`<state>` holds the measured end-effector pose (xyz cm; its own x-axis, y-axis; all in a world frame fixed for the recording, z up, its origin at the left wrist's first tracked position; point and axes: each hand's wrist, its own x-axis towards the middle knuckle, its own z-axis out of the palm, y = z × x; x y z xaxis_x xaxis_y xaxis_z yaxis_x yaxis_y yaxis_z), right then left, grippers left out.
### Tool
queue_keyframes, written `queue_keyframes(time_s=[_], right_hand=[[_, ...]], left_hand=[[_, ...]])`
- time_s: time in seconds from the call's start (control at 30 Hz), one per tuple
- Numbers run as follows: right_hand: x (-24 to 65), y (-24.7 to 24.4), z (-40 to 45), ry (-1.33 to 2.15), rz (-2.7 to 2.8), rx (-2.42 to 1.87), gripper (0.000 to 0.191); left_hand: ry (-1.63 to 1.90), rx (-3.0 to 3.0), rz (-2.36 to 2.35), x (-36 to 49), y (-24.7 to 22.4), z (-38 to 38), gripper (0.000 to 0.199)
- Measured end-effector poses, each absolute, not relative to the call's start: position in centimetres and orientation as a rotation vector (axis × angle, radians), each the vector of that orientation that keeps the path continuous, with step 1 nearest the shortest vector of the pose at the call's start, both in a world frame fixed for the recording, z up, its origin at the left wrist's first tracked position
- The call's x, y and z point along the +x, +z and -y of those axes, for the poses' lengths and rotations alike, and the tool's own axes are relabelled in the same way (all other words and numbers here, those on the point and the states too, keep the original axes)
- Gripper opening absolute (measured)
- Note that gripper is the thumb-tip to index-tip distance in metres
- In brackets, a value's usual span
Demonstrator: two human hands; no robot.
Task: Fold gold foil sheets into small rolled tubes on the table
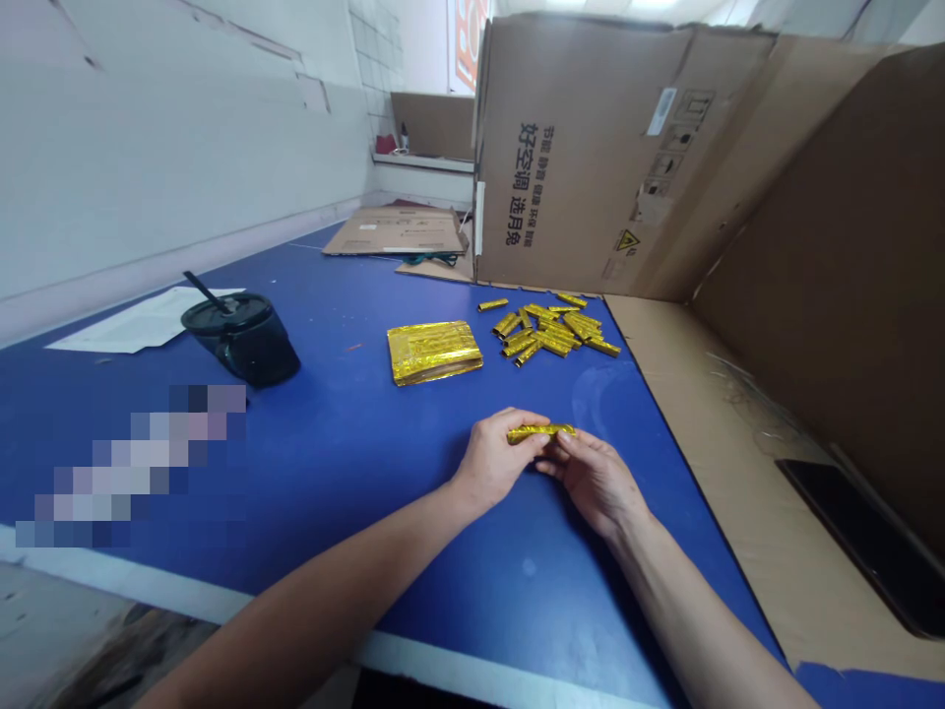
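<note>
Gripping a foil roll (540, 432) in the head view: the fingers (562, 445) of the left hand (493, 460) and right hand (595, 483) clench it together, holding it over the blue desk (332, 463). Ahead lie a loose heap of rolled foil sticks (553, 328), already formed, and just left of it a flat foil stack (434, 353), not rolled. A black cup (242, 338) stands farther left; a cardboard carton (583, 148) rises beyond the heap.

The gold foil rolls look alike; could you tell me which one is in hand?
The roll between the left hand and right hand; the other rolls lie heaped apart.
</note>
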<state>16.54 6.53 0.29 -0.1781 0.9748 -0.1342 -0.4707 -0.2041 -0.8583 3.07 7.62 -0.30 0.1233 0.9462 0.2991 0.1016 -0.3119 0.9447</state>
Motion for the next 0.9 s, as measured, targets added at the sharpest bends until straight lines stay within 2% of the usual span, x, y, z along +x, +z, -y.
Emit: queue_keyframes(time_s=[0.33,0.9], right_hand=[[16.44,0.10,-6.54,1.621,0.797,-0.865,0.007],[16.45,0.25,-6.52,1.660,0.788,-0.855,0.011]], left_hand=[[1.356,1.714,-1.065,3.05,-0.09,-7.40,0.018],[1.316,1.711,-1.050,3.11,-0.01,-7.47,0.017]])
